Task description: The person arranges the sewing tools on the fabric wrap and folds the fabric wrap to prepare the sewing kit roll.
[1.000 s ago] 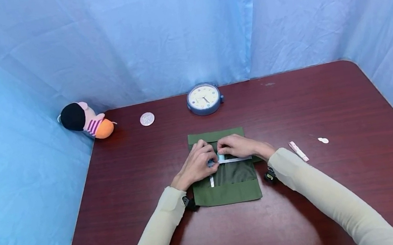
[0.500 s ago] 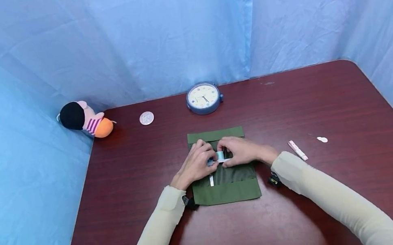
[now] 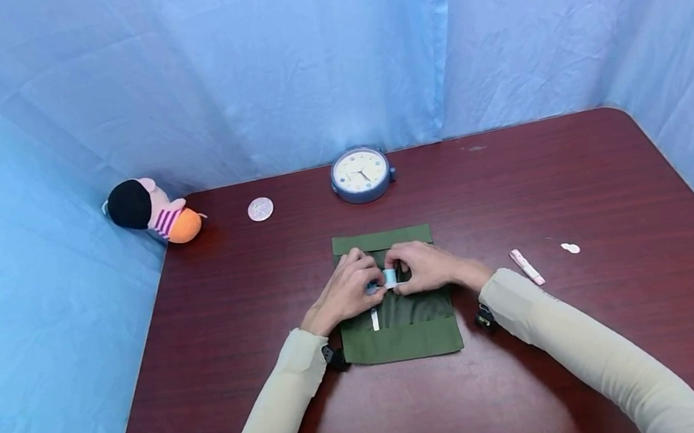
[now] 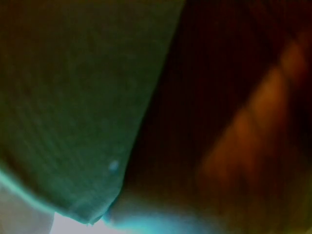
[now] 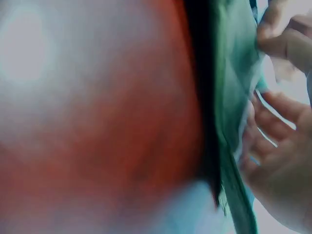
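Note:
A dark green fabric pouch (image 3: 402, 339) lies unfolded in the middle of the table, with a white strip across it. Over its left half, my left hand (image 3: 349, 288) has curled fingers at the strip, pinching it beside a blue item mostly hidden under them. A small light-blue spool (image 3: 390, 276) stands between the hands. My right hand (image 3: 426, 266) pinches this spool, index finger at its top and thumb at its lower end by the strip. In the right wrist view the right hand's fingers (image 5: 280, 114) bend beside the green cloth. The left wrist view is dark and blurred, showing mainly cloth (image 4: 73, 107).
A blue round clock (image 3: 360, 175) lies near the table's back edge, a silvery disc (image 3: 260, 209) left of it. A plush toy (image 3: 154, 210) rests at the back left corner. On the right are a pink-white strip (image 3: 527, 267) and a small white piece (image 3: 570, 247). Blue curtains surround the table.
My right hand has shifted slightly, its thumb dropping from above the spool to the strip below it, with the index finger staying at the top. The left hand has stayed in place.

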`<state>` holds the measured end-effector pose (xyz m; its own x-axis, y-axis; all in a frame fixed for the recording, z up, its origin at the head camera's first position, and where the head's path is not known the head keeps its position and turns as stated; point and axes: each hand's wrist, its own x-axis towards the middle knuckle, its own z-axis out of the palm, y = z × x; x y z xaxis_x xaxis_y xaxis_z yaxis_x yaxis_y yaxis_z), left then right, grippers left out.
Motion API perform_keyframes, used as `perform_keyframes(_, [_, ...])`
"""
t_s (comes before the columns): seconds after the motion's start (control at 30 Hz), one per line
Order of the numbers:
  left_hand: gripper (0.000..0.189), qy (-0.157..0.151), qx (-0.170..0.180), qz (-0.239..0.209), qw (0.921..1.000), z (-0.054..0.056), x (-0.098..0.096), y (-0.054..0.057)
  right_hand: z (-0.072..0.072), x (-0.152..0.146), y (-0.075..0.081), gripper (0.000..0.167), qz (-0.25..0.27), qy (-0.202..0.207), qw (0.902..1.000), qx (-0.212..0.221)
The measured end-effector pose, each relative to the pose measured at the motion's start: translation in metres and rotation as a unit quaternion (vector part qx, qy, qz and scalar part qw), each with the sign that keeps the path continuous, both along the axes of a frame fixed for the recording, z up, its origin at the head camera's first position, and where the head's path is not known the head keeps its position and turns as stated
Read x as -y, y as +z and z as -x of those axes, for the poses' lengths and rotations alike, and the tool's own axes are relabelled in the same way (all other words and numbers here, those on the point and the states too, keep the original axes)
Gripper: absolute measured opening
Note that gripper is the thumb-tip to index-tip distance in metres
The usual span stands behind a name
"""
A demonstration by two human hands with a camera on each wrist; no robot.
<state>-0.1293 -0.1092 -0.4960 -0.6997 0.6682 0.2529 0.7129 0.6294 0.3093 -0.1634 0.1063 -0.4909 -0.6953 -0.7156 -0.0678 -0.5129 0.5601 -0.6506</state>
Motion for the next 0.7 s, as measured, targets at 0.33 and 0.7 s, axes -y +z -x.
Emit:
perform_keyframes(0.33, [0.006, -0.011, -0.012, 0.000, 0.9999, 0.000, 0.000, -0.001, 0.011, 0.003, 0.004, 0.014, 0.022, 0.000, 0.9982, 0.055])
perform_keyframes(0.7, [0.012, 0.004, 0.001, 0.012, 0.9999, 0.000, 0.000, 0.000, 0.008, 0.010, 0.001, 0.017, -0.010, -0.018, 0.9997, 0.015])
